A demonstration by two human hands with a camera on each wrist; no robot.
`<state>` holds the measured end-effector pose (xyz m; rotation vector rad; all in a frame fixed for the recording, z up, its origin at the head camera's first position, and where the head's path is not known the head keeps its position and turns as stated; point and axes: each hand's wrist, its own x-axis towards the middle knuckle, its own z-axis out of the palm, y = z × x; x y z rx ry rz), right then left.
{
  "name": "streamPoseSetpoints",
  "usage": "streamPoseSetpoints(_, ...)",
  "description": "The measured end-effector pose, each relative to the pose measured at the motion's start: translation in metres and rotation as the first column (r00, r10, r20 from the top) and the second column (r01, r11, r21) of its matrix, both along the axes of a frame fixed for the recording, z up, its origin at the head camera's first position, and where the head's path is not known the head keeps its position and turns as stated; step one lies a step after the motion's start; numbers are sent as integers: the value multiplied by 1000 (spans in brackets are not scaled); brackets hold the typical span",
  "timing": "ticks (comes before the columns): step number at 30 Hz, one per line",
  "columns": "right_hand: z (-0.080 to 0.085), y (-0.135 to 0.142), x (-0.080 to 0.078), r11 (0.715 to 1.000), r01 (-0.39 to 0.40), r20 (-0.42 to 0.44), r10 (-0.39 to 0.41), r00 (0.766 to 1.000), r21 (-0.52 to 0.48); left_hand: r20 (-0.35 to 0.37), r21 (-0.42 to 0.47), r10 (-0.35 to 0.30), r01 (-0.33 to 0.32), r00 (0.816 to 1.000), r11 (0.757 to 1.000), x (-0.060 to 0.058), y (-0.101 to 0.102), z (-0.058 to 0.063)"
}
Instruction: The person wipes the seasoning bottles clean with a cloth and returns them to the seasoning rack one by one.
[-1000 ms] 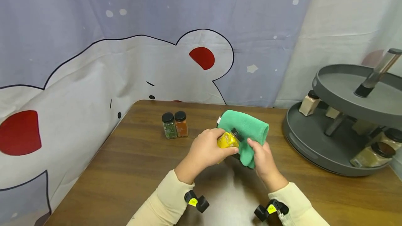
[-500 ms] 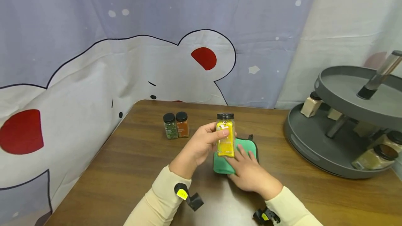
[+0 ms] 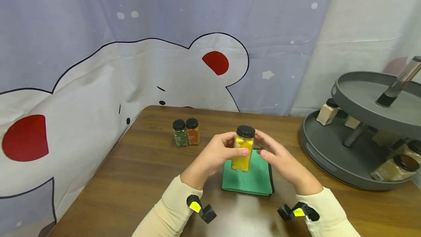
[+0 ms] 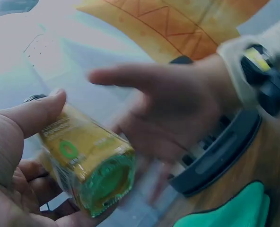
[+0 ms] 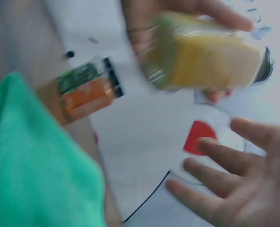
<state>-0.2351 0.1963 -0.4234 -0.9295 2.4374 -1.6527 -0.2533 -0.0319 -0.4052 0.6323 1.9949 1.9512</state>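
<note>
My left hand (image 3: 213,156) grips a yellow spice jar (image 3: 242,153) with a black lid, held upright above the table. In the left wrist view the thumb presses on the label of the jar (image 4: 78,142), and its clear base faces the camera. Close to the jar's right side, my right hand (image 3: 283,158) has its fingers spread; the right wrist view shows the hand (image 5: 239,165) apart from the jar (image 5: 201,54). Beneath both hands a folded green cloth (image 3: 245,182) lies flat on the table.
Two black-lidded jars, one green (image 3: 180,136) and one orange (image 3: 193,134), stand side by side at the back left. A grey two-tier turntable rack (image 3: 315,156) with several jars on its lower tier stands at the right. A patterned curtain (image 3: 148,68) hangs behind the table (image 3: 141,171).
The cloth went from my right hand, against the jar, down onto the table. The jar came upright in my left hand. My right hand then lifted off the cloth toward the jar.
</note>
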Motion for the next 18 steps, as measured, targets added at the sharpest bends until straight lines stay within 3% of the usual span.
streamPoseSetpoints(3, 14, -1, -1, 992, 85, -97, -95, 991, -97, -83, -119, -2, -7, 997, 993, 2, 4, -2)
streamPoseSetpoints(7, 22, -2, 2, 987, 146, -196, -157, 968, -72, -139, -235, -5, -28, 990, 972, 5, 10, -7)
streamPoseSetpoints(12, 25, 9, 11, 970, 243, -246, -238, 939, -12, -193, -244, -35, -13, 980, 970, 7, 16, -9)
streamPoseSetpoints(15, 29, 28, 16, 933, 360, -236, -344, 909, 25, -216, -227, -40, -10, 976, 974, 9, 15, -6)
streamPoseSetpoints(18, 33, 58, 20, 863, 500, -269, -465, 844, 75, -213, -218, -35, -13, 976, 976, 8, 10, -2)
